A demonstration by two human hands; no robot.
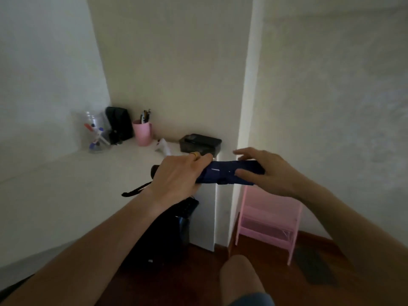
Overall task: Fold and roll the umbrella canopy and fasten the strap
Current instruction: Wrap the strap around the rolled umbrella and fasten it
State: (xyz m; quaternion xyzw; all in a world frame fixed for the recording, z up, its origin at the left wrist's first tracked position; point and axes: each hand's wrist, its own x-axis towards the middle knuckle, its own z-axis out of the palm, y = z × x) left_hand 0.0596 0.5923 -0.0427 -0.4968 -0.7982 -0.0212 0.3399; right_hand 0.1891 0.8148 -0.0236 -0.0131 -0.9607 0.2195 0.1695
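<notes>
A navy blue folded umbrella point(227, 173) is held level in the air, over the right end of a white desk point(77, 186). My left hand point(176, 175), with a gold ring, grips its handle end; the black handle tip point(153, 171) sticks out to the left. A black wrist loop point(135, 191) hangs below that hand. My right hand point(265, 171) is at the canopy's right end, thumb pressed on the front of the cloth and fingers spread above and behind it. The fastening strap cannot be made out.
On the desk stand a pink cup point(142, 132) with pens, a clear pen holder point(97, 135), a black pouch point(119, 125) and a dark box point(199, 143). A black bag point(167, 230) hangs below the desk edge. A pink stool point(269, 219) stands on the wooden floor at the right.
</notes>
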